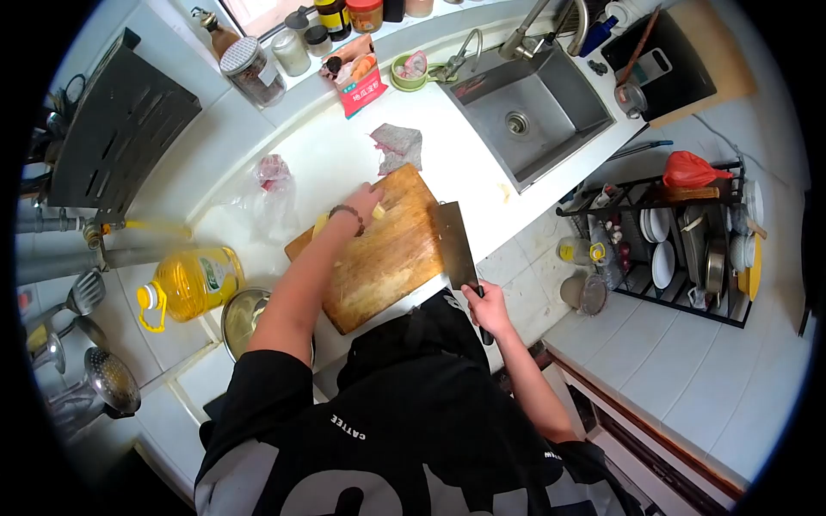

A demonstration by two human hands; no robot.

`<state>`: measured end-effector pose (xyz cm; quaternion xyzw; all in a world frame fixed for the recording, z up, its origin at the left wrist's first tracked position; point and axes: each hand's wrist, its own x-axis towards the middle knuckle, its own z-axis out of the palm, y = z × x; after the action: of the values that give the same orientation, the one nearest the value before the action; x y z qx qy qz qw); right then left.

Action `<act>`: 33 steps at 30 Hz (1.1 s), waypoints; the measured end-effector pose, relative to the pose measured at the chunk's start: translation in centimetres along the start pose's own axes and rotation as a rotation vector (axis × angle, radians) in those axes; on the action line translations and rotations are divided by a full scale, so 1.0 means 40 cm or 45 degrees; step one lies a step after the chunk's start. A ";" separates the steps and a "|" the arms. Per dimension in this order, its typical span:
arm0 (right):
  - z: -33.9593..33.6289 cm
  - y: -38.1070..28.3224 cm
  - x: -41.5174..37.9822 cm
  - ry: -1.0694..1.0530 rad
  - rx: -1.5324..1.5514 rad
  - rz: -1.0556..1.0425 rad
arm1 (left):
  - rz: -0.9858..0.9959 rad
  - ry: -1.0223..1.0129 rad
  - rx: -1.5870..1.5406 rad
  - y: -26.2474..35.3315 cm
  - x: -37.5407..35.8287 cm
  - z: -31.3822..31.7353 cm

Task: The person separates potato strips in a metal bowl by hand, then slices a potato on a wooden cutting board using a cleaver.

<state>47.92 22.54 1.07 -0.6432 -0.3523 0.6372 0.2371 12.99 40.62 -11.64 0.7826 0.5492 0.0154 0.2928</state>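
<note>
My right hand is wrapped round the black handle of a cleaver, whose wide dark blade lies along the right edge of the wooden cutting board. Over the board's upper part reaches my left hand, its fingers on or beside a pale yellow piece of food. More of that yellow food shows at the board's upper left, partly behind my wrist. What my left fingers grip, if anything, is too small to make out.
A crumpled cloth lies behind the board, a plastic bag to its left. An oil bottle and a metal bowl stand at the left. The sink is at the back right, a dish rack at the right.
</note>
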 end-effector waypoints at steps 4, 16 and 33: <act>0.006 -0.013 -0.001 -0.025 -0.059 -0.052 | -0.280 -0.085 -0.026 0.076 -0.024 -0.044; -0.014 0.031 0.013 -0.040 -0.064 -0.023 | -0.460 0.273 -0.221 0.177 -0.164 0.178; 0.081 0.047 0.137 -0.132 -0.721 -0.555 | -1.028 0.615 -0.797 0.295 -0.265 0.310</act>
<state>44.67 25.01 -4.15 -0.5598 -0.6554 0.4806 0.1617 23.11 23.29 -13.14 0.3605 0.8257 0.2429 0.3595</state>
